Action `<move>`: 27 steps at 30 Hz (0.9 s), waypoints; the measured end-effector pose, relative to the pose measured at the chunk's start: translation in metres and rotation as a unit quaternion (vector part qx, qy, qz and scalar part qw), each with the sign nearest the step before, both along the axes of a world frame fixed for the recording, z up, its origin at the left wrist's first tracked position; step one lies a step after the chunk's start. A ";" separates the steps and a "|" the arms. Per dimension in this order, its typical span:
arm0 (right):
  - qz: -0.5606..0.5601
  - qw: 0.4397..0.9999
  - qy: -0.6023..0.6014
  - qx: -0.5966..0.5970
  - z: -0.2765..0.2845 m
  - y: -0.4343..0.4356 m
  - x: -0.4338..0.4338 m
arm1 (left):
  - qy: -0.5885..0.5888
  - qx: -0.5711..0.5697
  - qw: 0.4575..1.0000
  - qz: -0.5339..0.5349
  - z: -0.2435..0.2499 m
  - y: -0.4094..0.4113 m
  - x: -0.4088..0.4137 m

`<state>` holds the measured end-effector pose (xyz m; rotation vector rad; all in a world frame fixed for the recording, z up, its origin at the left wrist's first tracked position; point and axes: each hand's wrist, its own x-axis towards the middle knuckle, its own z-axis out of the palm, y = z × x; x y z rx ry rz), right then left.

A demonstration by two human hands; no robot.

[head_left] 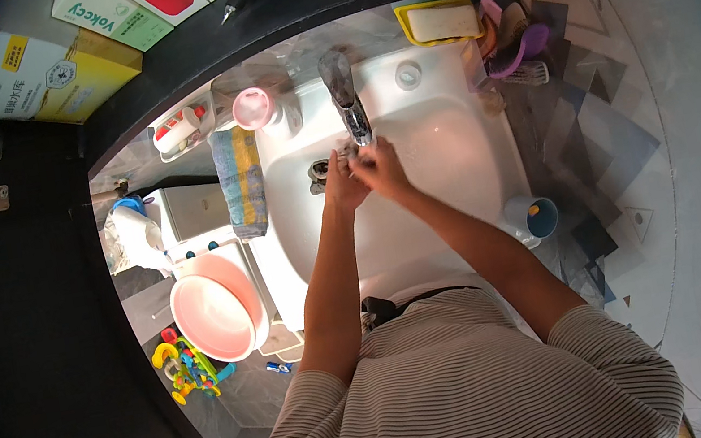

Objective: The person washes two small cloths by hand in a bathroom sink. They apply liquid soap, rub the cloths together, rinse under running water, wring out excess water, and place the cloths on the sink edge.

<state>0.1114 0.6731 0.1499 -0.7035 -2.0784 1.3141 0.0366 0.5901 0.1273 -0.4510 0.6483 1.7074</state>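
Observation:
Both my hands are together inside the white washbasin (pixel 451 163), right beneath the spout of the chrome faucet (pixel 354 113). A small greyish object (pixel 347 149), blurred and partly covered by fingers, sits between them. My left hand (pixel 342 183) cups it from the left, palm turned inward. From the other side, the curled fingers of my right hand (pixel 386 167) press against it. Just left of my left hand, a small dark and pale object (pixel 318 177) lies in the basin; its kind is unclear.
A striped towel (pixel 241 184) hangs over the basin's left edge near a pink-lidded container (pixel 254 108). Behind right are a soap bar (pixel 445 22) and brushes (pixel 519 47). A blue cup (pixel 541 218) stands right. A dark shelf (pixel 291 3) overhangs; pink basins (pixel 212 318) sit left.

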 end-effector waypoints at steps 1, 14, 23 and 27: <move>0.003 0.998 0.029 0.059 0.023 -0.017 0.006 | -0.018 -0.042 0.999 -0.006 0.004 -0.001 -0.004; -0.122 0.990 0.012 0.073 0.012 -0.012 -0.023 | 0.354 -0.138 0.922 -0.068 -0.009 0.015 0.015; -0.078 0.958 -0.183 -0.205 -0.045 0.029 -0.013 | 0.279 -0.245 0.923 -0.096 0.020 0.009 0.015; 0.072 0.877 -0.198 -0.432 -0.045 0.048 0.004 | 0.413 -0.195 0.846 -0.274 0.065 -0.008 -0.002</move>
